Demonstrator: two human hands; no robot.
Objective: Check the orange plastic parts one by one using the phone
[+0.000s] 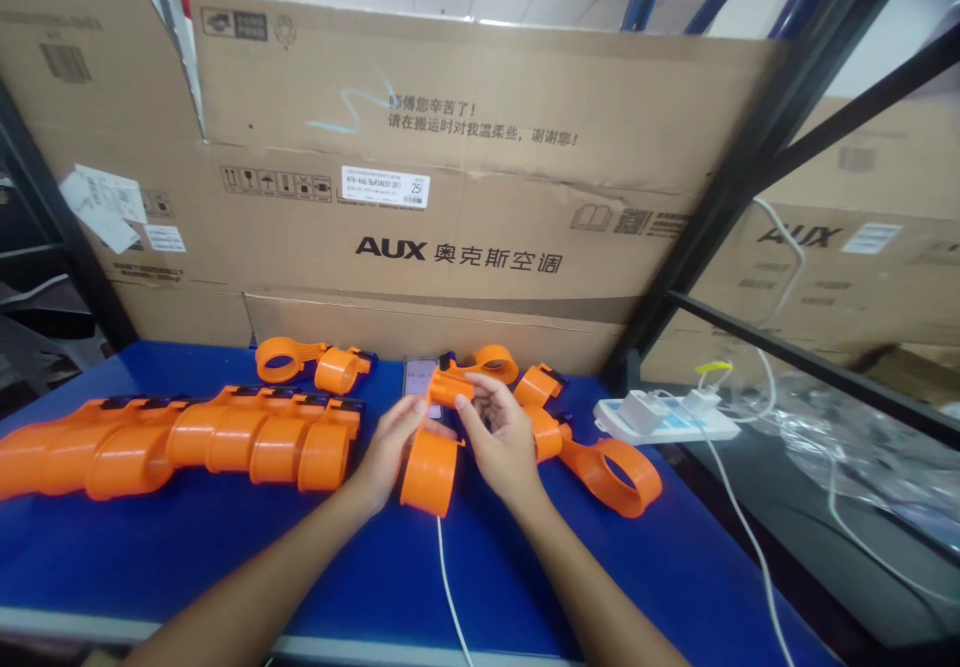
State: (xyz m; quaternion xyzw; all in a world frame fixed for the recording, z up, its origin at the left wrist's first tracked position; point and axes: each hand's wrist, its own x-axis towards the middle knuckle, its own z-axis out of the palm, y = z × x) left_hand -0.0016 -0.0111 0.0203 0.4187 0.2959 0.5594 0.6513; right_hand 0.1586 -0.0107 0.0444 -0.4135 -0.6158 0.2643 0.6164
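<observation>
Over the middle of the blue table, both hands hold an orange plastic tape dispenser (431, 472), its wide ring hanging toward me. My left hand (390, 447) grips it from the left, with the thumb near its upper part. The fingers of my right hand (501, 437) close on its narrower upper end. Just behind the hands lies a phone (417, 375), partly covered by them. Right of my right hand, another orange dispenser (615, 477) rests on its side, touching or close to more orange parts that the hand partly hides.
A row of orange dispensers (277, 447) with dark ends lines the left side. Several more (337, 370) lie along the back edge. A white power strip (667, 415) with plugs sits at the right. A white cable (450, 587) runs toward me. Cardboard (465, 197) stands behind the table (360, 567).
</observation>
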